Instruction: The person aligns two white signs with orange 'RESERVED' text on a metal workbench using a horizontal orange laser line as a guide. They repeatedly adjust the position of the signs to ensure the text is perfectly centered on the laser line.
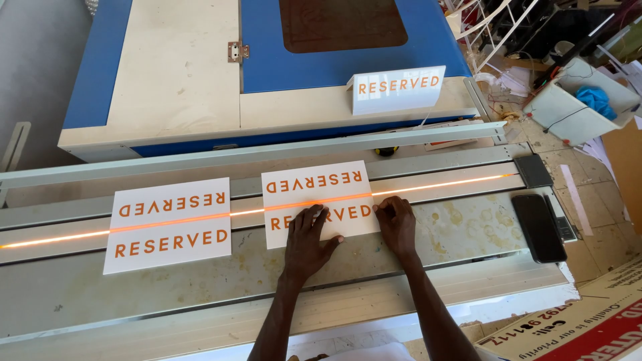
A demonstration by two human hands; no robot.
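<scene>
Left hand (306, 241): flat, fingers spread, palm down on the near half of the white sign sheet (317, 202). It presses, with nothing gripped. Right hand (396, 224): fingers curled loosely, fingertips touching the sheet's right near edge; whether it pinches the edge, cannot tell. The two hands sit close, side by side and not touching each other.

The sheet lies across the glowing orange heater strip (441, 185), which runs left to right along the long grey bending bench (200, 281). The sheet carries orange lettering in two rows, the far row upside down.

Count of sign pieces: three. Two lie flat on the strip, the held one and a second flat sheet (170, 224) well to its left. One folded sign (396, 88) stands on the far blue and cream machine (174, 73).

One dark phone (538, 227) lies on the bench at the right.
</scene>
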